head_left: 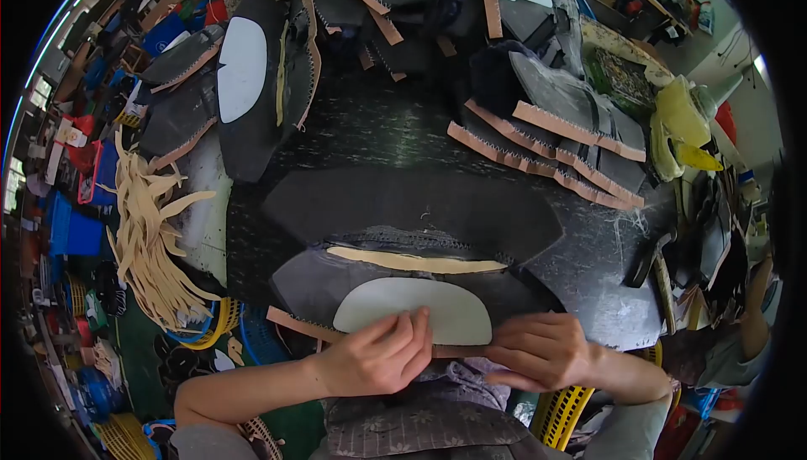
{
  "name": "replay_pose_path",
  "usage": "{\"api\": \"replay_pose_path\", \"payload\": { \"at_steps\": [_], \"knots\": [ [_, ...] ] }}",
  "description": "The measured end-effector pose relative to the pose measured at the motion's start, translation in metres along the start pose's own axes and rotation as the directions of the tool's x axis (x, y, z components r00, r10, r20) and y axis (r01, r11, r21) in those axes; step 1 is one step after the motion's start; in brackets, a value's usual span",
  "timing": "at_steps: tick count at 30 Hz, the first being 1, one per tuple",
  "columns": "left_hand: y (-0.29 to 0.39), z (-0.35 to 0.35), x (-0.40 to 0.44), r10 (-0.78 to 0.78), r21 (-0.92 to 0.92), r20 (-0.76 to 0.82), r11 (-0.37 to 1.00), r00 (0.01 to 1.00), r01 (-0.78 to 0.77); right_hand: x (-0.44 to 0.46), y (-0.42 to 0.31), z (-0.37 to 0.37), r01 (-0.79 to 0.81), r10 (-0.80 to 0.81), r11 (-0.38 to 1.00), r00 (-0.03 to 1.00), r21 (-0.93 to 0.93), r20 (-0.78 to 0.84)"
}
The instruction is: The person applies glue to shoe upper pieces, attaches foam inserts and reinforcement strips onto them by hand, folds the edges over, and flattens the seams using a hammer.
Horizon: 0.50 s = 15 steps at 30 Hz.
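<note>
Scuffed black worktop [370, 128], workshop clutter [80, 229] all round. One white half-oval panel [458, 313] lies on a dark-grey leathery piece [303, 288] up close; second white panel [241, 81] far left. Left hand [376, 355]: fingertips bunched on the near one; right hand [542, 349] by its right end. Can't tell either grip. One wood-handled hammer [664, 292].
</note>
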<state>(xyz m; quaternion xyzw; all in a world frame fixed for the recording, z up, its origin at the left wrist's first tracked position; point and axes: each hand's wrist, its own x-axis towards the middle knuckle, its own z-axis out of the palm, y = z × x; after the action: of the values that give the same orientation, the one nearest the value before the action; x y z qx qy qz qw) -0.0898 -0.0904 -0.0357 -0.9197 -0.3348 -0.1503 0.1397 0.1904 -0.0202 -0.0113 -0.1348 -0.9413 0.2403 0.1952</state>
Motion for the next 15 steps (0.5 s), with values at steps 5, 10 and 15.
{"api": "replay_pose_path", "payload": {
  "at_steps": [5, 10, 15],
  "knots": [
    [-0.004, -0.016, 0.016, 0.115, 0.015, 0.070, 0.993, 0.991, -0.116, 0.042, 0.009, 0.029, -0.112, 0.114, 0.993, 0.993, -0.044, 0.038],
    [-0.084, 0.014, 0.089, -0.284, -0.046, -0.053, 0.958, 0.957, 0.282, 0.035, 0.004, 0.046, -0.137, 0.162, 0.971, 0.980, -0.198, 0.117],
    [-0.071, 0.007, 0.100, -0.457, -0.700, 0.376, 0.430, 0.806, 0.570, 0.034, 0.006, 0.047, -0.169, 0.189, 0.964, 0.979, -0.206, 0.078]
  ]
}}
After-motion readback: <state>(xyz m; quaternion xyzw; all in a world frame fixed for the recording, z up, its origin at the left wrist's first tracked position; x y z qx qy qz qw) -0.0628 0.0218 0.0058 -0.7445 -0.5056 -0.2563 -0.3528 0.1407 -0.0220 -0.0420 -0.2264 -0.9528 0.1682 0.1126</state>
